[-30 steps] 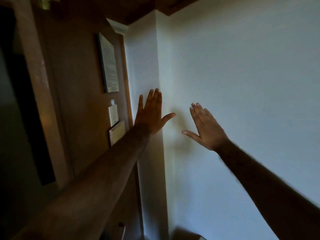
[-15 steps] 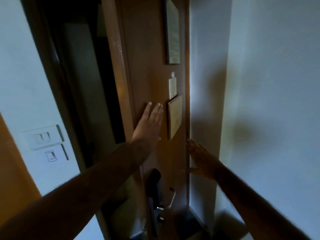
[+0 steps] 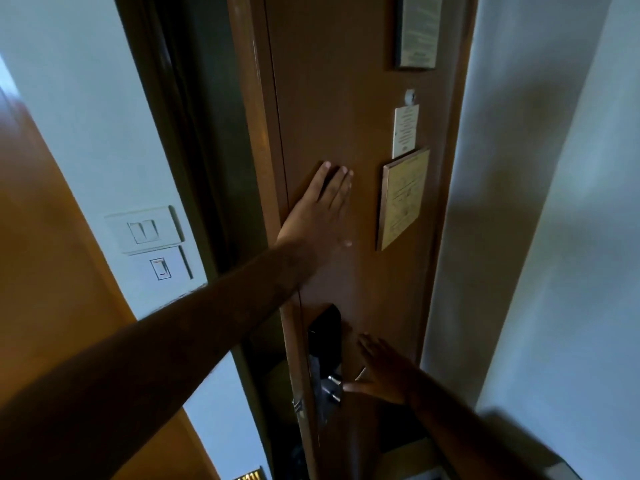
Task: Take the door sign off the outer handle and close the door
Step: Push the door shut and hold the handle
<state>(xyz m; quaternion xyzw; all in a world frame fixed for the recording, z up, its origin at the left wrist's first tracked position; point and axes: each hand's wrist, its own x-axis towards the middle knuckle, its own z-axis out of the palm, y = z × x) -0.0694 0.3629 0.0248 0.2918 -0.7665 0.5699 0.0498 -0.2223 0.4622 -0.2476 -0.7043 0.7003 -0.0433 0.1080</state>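
The brown wooden door (image 3: 325, 98) stands ajar, its inner face toward me and a dark gap to its left. My left hand (image 3: 318, 209) lies flat against the door near its free edge, fingers together and pointing up. Lower down, my right hand (image 3: 381, 372) is spread open just right of the black lock plate (image 3: 325, 337) and the metal inner handle (image 3: 330, 389), thumb stretched toward the handle. Neither the outer handle nor a door sign hanging on it can be seen from this side.
Cards and plaques hang on the door: a framed notice (image 3: 417, 29), a white card (image 3: 405, 131) and a wooden plaque (image 3: 403, 199). Wall switches (image 3: 149, 237) sit on the white wall at left. A white wall (image 3: 554, 202) closes in on the right.
My view swung left and down from the corner wall to the door. My left hand stays flat on the door; my right hand dropped from the wall to beside the inner handle.
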